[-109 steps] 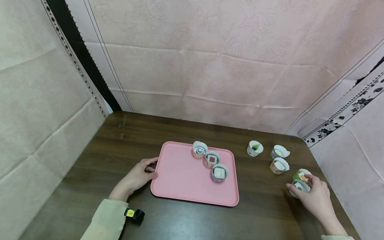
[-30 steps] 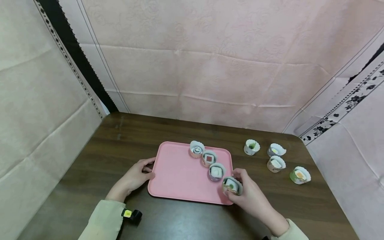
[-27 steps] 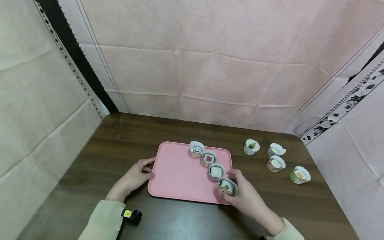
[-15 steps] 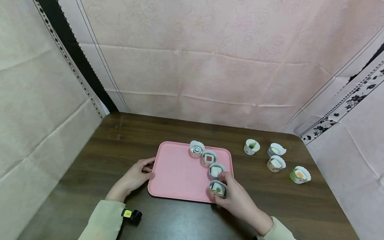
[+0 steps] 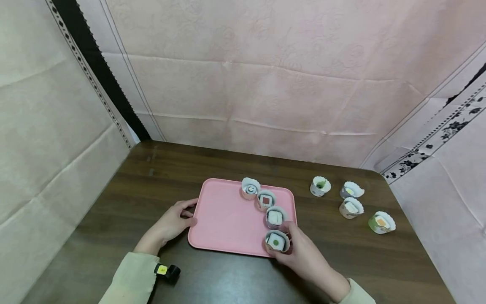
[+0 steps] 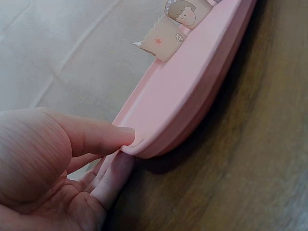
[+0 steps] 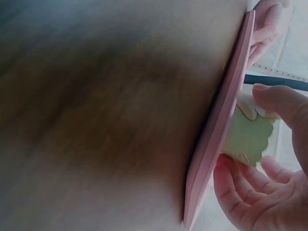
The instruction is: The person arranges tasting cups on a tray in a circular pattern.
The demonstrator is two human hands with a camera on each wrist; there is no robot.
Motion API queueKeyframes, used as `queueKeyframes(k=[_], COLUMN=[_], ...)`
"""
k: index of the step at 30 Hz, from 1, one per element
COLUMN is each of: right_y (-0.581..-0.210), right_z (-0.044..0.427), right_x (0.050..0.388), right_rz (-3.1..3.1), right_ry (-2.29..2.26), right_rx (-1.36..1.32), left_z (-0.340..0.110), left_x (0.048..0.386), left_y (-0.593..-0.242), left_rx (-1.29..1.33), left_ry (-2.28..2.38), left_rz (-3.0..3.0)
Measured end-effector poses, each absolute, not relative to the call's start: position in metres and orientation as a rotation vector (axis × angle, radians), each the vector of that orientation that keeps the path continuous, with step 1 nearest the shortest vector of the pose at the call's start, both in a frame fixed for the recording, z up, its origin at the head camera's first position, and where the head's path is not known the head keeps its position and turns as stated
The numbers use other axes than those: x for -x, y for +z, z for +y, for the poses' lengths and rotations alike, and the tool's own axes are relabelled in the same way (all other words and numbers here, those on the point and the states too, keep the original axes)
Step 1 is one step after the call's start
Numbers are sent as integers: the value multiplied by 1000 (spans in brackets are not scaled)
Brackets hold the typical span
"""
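My left hand (image 5: 172, 226) pinches the left edge of a pink tray (image 5: 224, 219); in the left wrist view the thumb (image 6: 108, 137) lies over the rim with a finger below. My right hand (image 5: 303, 253) has thumb and fingers around a paper baking cup (image 5: 270, 246) near the tray's front right. This cup holds a white square piece with a green dot. In the right wrist view its scalloped green side (image 7: 248, 137) shows between thumb and fingers. Behind it on the tray, three more cups run in a slanting line: one nearest (image 5: 274, 217), one middle (image 5: 265, 200), one farthest (image 5: 250, 188).
Several filled paper cups stand on the dark wooden table (image 5: 171, 169) right of the tray: one with green (image 5: 320, 186), two close together, the rear one (image 5: 351, 190) and the front one (image 5: 351, 207), and a green-sided one (image 5: 381, 223). Cloth (image 5: 265, 84) hangs behind the table.
My right hand took a cup from the table's right side, carried it left over the tray, and lowered it in front of the other cups. The left hand has stayed at the tray's edge.
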State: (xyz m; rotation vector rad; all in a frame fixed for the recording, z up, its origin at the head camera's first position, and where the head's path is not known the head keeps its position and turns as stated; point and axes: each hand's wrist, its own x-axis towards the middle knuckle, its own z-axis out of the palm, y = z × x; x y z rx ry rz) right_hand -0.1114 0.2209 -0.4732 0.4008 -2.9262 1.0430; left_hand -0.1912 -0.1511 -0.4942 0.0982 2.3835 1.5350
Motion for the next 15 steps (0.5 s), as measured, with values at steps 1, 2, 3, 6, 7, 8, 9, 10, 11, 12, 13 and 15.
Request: queueKeyframes(k=[1, 2, 3, 6, 7, 8, 9, 10, 11, 12, 13, 15], right_y=[-473, -473, -473, -474, -475, -476, -476, -477, -478, -478, -478, -479], right_z=[223, 225, 227, 231, 232, 232, 232, 232, 232, 232, 231, 229], right_x=[111, 110, 109, 108, 108, 108, 108, 109, 109, 109, 110, 111], right_rz=[-2927, -2928, -2930, -2928, -2925, -2924, -2925, -2926, -2928, -2931, -2933, -2935], right_ry=[1046, 1048, 1047, 1039, 1031, 1020, 1014, 1005, 998, 992, 985, 980], right_rx=[-399, -395, -396, -404, -409, -414, -416, -415, -412, -409, -407, -406], left_z=[-151, -150, -150, -150, -151, -151, -151, -151, -151, -151, -151, -151], left_x=[192, 192, 192, 194, 194, 194, 194, 194, 194, 194, 193, 193], left_y=[-494, -494, -494, -494, -495, -495, -495, -495, -496, -496, -495, -495], left_rx=[-99, -101, -104, -104, -105, -106, -106, -106, -107, -106, -106, -104], left_ry=[1534, 1534, 1531, 1523, 1521, 1519, 1517, 1517, 1518, 1520, 1521, 1528], left_rz=[2384, 2385, 2387, 2396, 2398, 2400, 2401, 2399, 2398, 2396, 2395, 2388])
